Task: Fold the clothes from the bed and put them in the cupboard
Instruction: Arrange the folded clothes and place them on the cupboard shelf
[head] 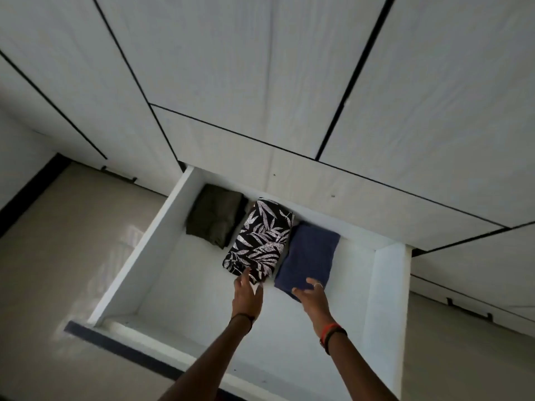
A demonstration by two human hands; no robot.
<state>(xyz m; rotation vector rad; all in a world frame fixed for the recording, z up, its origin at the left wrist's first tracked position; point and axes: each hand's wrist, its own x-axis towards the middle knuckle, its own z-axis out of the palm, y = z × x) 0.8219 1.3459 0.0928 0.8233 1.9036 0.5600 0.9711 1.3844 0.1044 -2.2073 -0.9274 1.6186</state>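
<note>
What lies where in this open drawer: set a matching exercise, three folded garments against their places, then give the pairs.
Things:
1. olive garment
2. leaf-print garment
3. blue garment

Places in the drawer:
A. rightmost, touched by the right hand
B. leftmost, no hand on it
C. middle, left hand at its near edge

Pairs: 1-B, 2-C, 3-A

Left wrist: thin dark band;
Right wrist: red-orange thread beside a black band;
Right hand: pale finger ring
</note>
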